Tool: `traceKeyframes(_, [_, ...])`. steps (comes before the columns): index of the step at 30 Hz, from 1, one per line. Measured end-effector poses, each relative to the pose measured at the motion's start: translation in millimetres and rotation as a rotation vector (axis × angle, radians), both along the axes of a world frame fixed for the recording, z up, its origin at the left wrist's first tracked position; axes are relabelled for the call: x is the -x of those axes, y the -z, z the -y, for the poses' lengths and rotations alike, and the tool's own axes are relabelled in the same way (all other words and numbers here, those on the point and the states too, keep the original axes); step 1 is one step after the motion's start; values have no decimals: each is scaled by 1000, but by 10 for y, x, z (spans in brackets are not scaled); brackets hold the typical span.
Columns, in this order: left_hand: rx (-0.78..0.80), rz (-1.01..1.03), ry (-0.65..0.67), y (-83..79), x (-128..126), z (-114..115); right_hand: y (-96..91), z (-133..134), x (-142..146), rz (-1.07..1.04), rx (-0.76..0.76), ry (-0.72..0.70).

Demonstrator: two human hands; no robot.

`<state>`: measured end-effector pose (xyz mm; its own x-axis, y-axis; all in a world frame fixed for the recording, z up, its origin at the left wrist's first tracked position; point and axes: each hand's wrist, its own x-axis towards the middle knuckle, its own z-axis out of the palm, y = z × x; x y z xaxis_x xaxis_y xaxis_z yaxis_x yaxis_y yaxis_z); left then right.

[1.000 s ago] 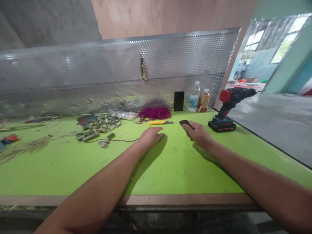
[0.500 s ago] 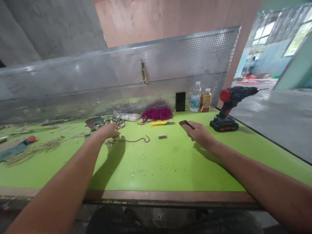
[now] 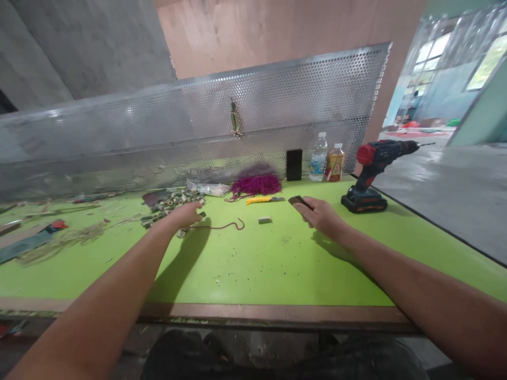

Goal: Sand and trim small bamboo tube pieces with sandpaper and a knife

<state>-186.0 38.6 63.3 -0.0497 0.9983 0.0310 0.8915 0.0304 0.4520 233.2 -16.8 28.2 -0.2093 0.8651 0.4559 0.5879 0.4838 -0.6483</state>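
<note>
Two bottles stand side by side at the back of the green tabletop (image 3: pixel 277 264), nr the perforated panel (image 3: pixel 301 89): a clear bottle (image 3: pixel 318 158) w/ white cap & blue label, contents look colourless, fill level hard to tell; & an amber bottle (image 3: pixel 335 163), also white-capped, w/ brownish-amber liquid behind its label. Further L, a clear plastic bag (image 3: pixel 209 189) lies flat w/ pale thin items inside, too blurry to ID. L hand (image 3: pixel 185 214) is reaching over the R edge of the pile of short tube pieces (image 3: pixel 158 208); a dark greenish piece (image 3: pixel 203 215) is right at its thumb & fingertips, but can't tell if it's pinched or just touched. R hand (image 3: pixel 321 215) is closed round a dark flat block (image 3: pixel 300 202), which sticks out past the fingers twd the table's middle. One loose grey-green piece (image 3: pixel 264 220) lies alone btwn the hands, apart from both, just R of the dark red cord (image 3: pixel 225 227). Yellow-handled knife (image 3: pixel 263 200) is behind that piece, blade twd R hand; purple strands (image 3: pixel 255 184) heaped behind knife. Drill (image 3: pixel 366 177) stands upright on its base, R of R hand.
</note>
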Motion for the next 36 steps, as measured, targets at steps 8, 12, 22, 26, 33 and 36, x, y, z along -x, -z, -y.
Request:
traceKeyframes(8, [136, 845, 443, -127, -1300, 140, -34, 48, 51, -29, 31, -1])
traceKeyframes(12, [252, 1095, 633, 25, -1904, 294, -35, 68, 76, -112, 70, -13])
traceKeyframes(22, [255, 1161, 739, 519, -2093, 374, -25, 119, 231, -69, 102, -53])
traceKeyframes(26, [191, 1082, 691, 515, -2052, 348, 13, 126, 257, -43, 88, -91])
traceKeyframes(33, [195, 1120, 737, 425, -2034, 367, 47, 101, 224, -45, 51, -46])
traceKeyframes(36, [199, 1141, 750, 443, -2017, 345, 30, 141, 242, 0, 38, -85])
